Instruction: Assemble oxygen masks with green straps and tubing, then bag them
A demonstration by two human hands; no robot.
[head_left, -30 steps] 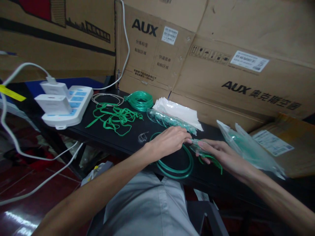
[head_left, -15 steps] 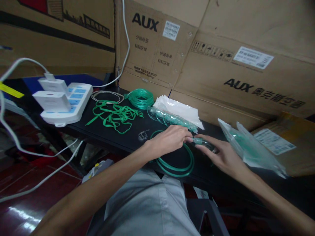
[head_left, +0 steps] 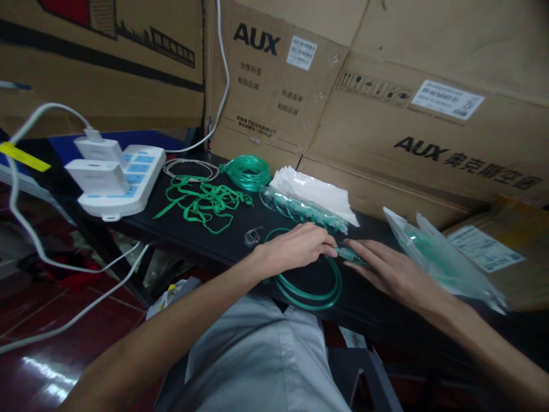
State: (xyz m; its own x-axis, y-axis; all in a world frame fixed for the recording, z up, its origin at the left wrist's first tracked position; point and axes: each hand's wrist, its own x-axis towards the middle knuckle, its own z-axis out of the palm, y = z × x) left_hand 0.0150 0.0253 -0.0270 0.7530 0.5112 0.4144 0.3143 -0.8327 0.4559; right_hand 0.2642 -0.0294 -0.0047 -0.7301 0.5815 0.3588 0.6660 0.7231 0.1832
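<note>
Greenish clear plastic bridging the gap between the two hands: a small tubular piece [head_left: 349,255], just right of the left hand [head_left: 300,245] and just left of the right hand [head_left: 388,266]. Long axis running nearly straight across from one hand to the other, dipping slightly toward the right. Apparently touching both, so no clear nearer side, though covered more by the right.

On the left, fingers closed in a pinch, seemingly at the piece's left end; cannot tell whether on tubing as well. On the right, fingers stretched along the far side with the thumb on the near side, seemingly a light grip, with the exact contact hidden.

Below and partly beneath the left hand, a loop of green tubing [head_left: 315,301], flat on the black tabletop [head_left: 227,246], with ends out of sight. Just beyond the left hand, a row of overlapping clear domed pieces [head_left: 295,209], with white packets [head_left: 315,187] behind. Farther off to its left, a coil of thin green tubing [head_left: 249,173] and a tangle of green strap [head_left: 201,200]. Right of the right hand, a plastic bag [head_left: 441,260] with green contents.
</note>
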